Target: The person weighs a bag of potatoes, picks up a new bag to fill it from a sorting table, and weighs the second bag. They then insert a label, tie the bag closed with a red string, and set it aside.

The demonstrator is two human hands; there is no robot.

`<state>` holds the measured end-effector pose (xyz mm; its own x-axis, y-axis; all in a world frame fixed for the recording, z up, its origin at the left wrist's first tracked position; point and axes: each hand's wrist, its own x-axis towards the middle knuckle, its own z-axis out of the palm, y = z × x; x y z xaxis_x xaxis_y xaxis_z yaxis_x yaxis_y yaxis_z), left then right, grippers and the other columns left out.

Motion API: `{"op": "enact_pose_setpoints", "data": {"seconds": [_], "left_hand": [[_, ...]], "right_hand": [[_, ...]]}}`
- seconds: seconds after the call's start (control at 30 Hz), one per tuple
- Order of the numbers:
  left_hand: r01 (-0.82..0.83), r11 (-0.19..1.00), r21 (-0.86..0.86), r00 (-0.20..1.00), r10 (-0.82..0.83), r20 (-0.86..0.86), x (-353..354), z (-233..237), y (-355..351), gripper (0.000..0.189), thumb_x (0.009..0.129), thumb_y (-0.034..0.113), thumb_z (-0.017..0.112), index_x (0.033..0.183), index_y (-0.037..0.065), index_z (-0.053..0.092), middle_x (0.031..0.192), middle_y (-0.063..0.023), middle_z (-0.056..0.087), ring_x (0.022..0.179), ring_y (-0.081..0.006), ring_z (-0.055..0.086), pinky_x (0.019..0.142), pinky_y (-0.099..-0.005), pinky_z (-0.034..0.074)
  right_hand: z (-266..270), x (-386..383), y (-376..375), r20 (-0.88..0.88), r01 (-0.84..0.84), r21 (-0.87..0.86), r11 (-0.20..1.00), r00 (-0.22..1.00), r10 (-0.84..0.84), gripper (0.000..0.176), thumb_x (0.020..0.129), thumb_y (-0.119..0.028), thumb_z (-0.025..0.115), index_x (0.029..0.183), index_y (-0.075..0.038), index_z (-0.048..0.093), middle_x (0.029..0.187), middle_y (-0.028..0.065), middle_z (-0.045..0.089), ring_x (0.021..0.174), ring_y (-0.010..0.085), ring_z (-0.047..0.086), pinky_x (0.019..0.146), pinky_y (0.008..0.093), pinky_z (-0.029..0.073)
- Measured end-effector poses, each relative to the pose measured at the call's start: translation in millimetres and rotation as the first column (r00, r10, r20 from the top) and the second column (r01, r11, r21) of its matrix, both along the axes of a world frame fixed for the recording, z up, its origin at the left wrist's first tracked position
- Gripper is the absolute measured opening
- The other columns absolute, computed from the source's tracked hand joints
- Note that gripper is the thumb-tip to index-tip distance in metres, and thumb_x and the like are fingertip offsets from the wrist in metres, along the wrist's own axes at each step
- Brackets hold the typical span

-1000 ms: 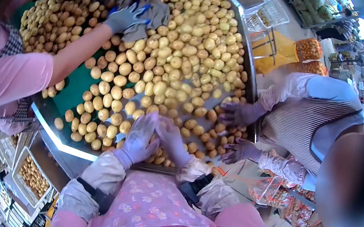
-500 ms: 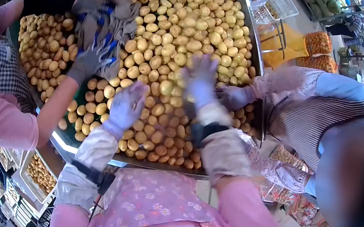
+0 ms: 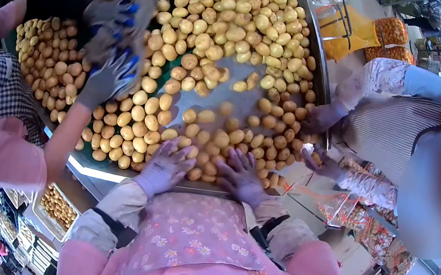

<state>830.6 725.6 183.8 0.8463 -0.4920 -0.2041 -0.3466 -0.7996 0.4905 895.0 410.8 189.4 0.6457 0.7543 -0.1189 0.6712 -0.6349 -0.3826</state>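
Small yellow-brown potatoes cover a large metal-sided table. My left hand, in a pale purple glove, rests at the near edge with fingers spread against several potatoes. To its right my right hand, gloved alike, is also spread, its fingertips touching potatoes. Between and beyond my hands lies a loose heap of potatoes, some blurred. Grey metal table surface shows past that heap. Neither hand grasps a potato.
At the left a co-worker's blue-tipped gloves hold a grey cloth over potatoes. Another co-worker's gloved hand is at the right rim. Filled net bags stand beyond; a crate of potatoes sits lower left.
Both my hands have drawn back toward my body at the near edge. Potatoes have shifted nearer, exposing grey table surface. The right co-worker's hand has moved away from the potatoes toward the rim.
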Motion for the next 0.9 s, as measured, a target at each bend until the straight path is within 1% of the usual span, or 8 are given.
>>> {"op": "enact_pose_setpoints", "data": {"seconds": [0.1,0.27,0.43,0.53,0.67,0.73,0.8,0.9], "left_hand": [[-0.214,0.966,0.148,0.977,0.211,0.033,-18.3,-7.1,48.9,0.052,0.087,0.034,0.062,0.138,0.026,0.054,0.152,-0.0069,0.040,0.143,-0.0312,0.030,0.120,-0.0526,0.015],[-0.366,0.910,0.195,0.930,0.348,0.120,-13.9,3.2,62.9,0.045,0.086,0.036,0.065,0.130,0.027,0.063,0.152,-0.0074,0.041,0.144,-0.0346,0.027,0.120,-0.0532,0.014],[-0.432,0.883,0.184,0.900,0.409,0.149,-24.2,1.6,64.0,0.044,0.085,0.034,0.065,0.128,0.028,0.064,0.153,-0.0065,0.039,0.145,-0.0360,0.024,0.120,-0.0539,0.014],[-0.438,0.874,0.212,0.899,0.424,0.110,-44.3,1.3,62.7,0.046,0.086,0.033,0.064,0.131,0.027,0.062,0.155,-0.0073,0.036,0.146,-0.0353,0.023,0.120,-0.0539,0.013],[-0.457,0.869,0.192,0.882,0.470,-0.027,-46.8,10.4,43.2,0.051,0.086,0.031,0.063,0.135,0.019,0.058,0.156,-0.0132,0.032,0.148,-0.0338,0.021,0.120,-0.0540,0.011],[-0.361,0.920,0.152,0.929,0.369,-0.032,-44.8,1.9,30.3,0.059,0.084,0.031,0.065,0.138,0.011,0.054,0.155,-0.0144,0.035,0.146,-0.0367,0.024,0.120,-0.0519,0.015],[-0.284,0.958,0.038,0.958,0.285,-0.032,-46.8,-1.8,20.0,0.065,0.083,0.028,0.066,0.140,0.002,0.048,0.152,-0.0139,0.039,0.145,-0.0338,0.028,0.119,-0.0464,0.023],[-0.313,0.948,-0.054,0.949,0.309,-0.069,-49.0,8.3,30.6,0.062,0.085,0.027,0.062,0.141,0.003,0.046,0.148,-0.0164,0.043,0.139,-0.0352,0.036,0.116,-0.0479,0.028]], "right_hand": [[-10.1,22.9,-31.5,-0.135,0.382,0.026,0.924,0.917,-0.375,0.033,0.080,-0.014,0.065,0.113,-0.014,0.063,0.121,0.0112,0.058,0.108,0.0342,0.058,0.090,0.0462,0.048],[13.1,59.4,59.6,0.013,0.320,0.425,0.846,0.933,-0.360,0.029,0.081,-0.014,0.065,0.110,-0.012,0.064,0.109,0.0130,0.063,0.092,0.0377,0.063,0.080,0.0457,0.052],[-53.5,52.0,110.5,-0.109,0.279,-0.075,0.957,0.952,-0.286,0.024,0.083,-0.015,0.064,0.106,-0.011,0.064,0.095,0.0136,0.066,0.087,0.0349,0.065,0.076,0.0448,0.052],[-18.3,77.7,90.9,-0.381,0.521,-0.038,0.853,0.782,-0.494,0.024,0.083,-0.015,0.063,0.107,-0.011,0.064,0.091,0.0133,0.065,0.086,0.0336,0.066,0.075,0.0453,0.052],[-13.6,116.2,118.5,-0.285,0.501,0.240,0.831,0.855,-0.433,0.029,0.083,-0.011,0.060,0.112,-0.010,0.062,0.102,0.0140,0.065,0.084,0.0342,0.066,0.075,0.0458,0.052],[-57.0,119.6,157.7,0.330,0.200,0.332,0.922,0.891,-0.312,0.033,0.083,-0.006,0.056,0.116,-0.007,0.059,0.116,0.0147,0.060,0.086,0.0348,0.065,0.075,0.0469,0.053],[-54.6,90.9,168.7,0.151,0.367,-0.015,0.930,0.920,-0.361,0.044,0.081,-0.007,0.058,0.125,-0.008,0.054,0.126,0.0155,0.054,0.103,0.0352,0.062,0.085,0.0457,0.052],[-46.1,78.5,124.0,-0.045,0.137,-0.135,0.981,0.989,-0.144,0.039,0.086,-0.013,0.060,0.125,-0.010,0.055,0.125,0.0145,0.056,0.100,0.0347,0.063,0.084,0.0451,0.052]]}}
